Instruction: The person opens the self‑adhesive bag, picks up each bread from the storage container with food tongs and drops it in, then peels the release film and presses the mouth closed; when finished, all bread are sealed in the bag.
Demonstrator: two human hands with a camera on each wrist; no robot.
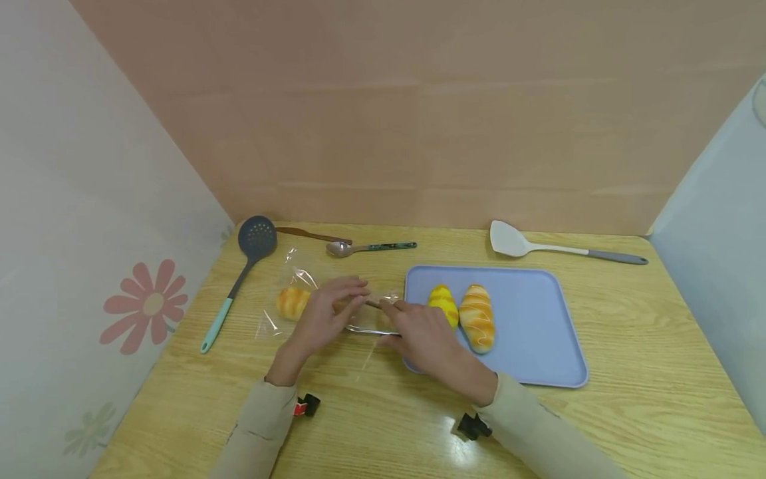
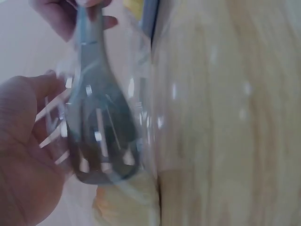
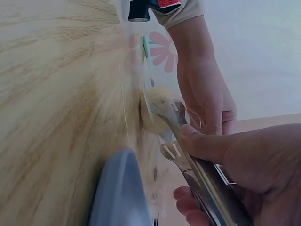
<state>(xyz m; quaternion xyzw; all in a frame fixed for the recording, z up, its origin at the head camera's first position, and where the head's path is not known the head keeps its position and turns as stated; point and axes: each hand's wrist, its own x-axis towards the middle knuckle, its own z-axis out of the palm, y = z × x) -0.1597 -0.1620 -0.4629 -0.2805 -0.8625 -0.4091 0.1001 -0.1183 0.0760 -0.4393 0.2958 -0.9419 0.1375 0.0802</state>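
Tongs (image 2: 101,125) of shiny slotted metal were gripped in the right hand (image 1: 425,332), left hand (image 1: 323,313) pinched a crinkled clear plastic bag (image 1: 303,276), plump ribbed roll (image 1: 293,303) lay inside on the wood-grained surface (image 1: 365,426), smooth blue tray (image 1: 532,326) nearby

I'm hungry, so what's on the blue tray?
On the tray: a yellow bread roll and a golden, white-striped roll. The right hand and wrist cover part of the tray's left side, so anything underneath can't be seen.

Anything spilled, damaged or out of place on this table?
Nothing stands out. The yellow roll and white-striped golden roll rest on the pale blue rectangular tray; the clear plastic around the leftmost golden roll looks merely creased. No spill shows.
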